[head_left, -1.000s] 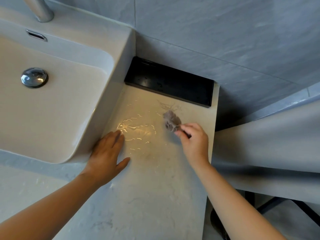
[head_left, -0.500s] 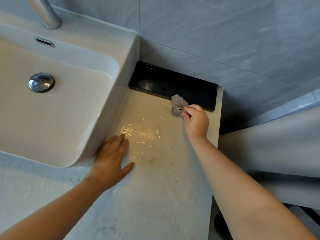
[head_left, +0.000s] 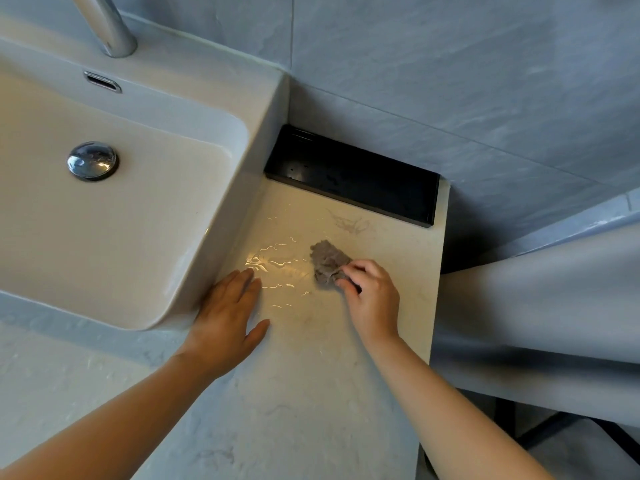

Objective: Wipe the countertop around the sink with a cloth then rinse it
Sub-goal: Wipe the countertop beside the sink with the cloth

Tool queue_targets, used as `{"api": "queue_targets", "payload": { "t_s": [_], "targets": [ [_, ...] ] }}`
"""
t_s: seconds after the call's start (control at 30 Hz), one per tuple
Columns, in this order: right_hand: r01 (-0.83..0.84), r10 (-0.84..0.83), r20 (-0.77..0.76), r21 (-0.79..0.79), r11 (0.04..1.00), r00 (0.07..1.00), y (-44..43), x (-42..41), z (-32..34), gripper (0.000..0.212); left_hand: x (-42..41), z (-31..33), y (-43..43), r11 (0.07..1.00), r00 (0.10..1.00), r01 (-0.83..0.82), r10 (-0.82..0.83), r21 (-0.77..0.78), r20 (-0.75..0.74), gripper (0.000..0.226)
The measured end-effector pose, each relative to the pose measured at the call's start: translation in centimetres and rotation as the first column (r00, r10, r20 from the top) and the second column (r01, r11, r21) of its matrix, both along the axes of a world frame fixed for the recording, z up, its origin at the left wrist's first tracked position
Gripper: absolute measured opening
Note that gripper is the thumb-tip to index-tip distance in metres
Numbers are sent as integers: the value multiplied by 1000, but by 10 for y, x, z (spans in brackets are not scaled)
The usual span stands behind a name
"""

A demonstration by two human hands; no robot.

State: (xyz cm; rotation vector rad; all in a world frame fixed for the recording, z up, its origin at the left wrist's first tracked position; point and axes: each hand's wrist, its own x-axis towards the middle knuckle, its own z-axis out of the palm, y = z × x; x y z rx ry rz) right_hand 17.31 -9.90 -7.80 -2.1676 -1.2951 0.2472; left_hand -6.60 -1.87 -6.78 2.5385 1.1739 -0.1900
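The right hand [head_left: 372, 299] pinches a crumpled grey cloth [head_left: 327, 259] against the wet counter [head_left: 311, 393], with the black tray [head_left: 349, 174] beyond it and the left hand [head_left: 225, 315] resting flat, fingers straight, beside the sink [head_left: 221, 209].

Fuzzy grey cloth [head_left: 327, 259], wet glossy marbled countertop [head_left: 311, 393], chrome tap [head_left: 110, 29]

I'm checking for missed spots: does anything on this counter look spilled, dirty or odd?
Yes. A film of water glints on the countertop between the left hand and the cloth the right hand pinches. Thin grey streaks mark the surface just in front of the black tray; they look like unwiped smears or hair.
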Motion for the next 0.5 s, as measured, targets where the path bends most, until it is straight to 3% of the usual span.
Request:
{"api": "queue_targets", "payload": {
  "t_s": [0.1, 0.27, 0.4, 0.5],
  "targets": [
    [-36, 35, -18, -21, 999, 999, -21, -19, 2, 24, -3, 8, -9, 999, 998, -54, 54, 3, 40, 79],
    [-91, 72, -201, -84, 992, 977, -32, -28, 19, 19, -18, 12, -32, 995, 994, -102, 102, 0, 32, 74],
    [-8, 10, -108, 21, 1000, 994, 0, -4, 43, 22, -25, 11, -34, 992, 992, -127, 127, 1, 19, 74],
    [5, -4, -45, 16, 1000, 999, 42, 21, 46, 24, -26, 10, -33, 991, 991, -131, 131, 6, -1, 76]
  ]
}}
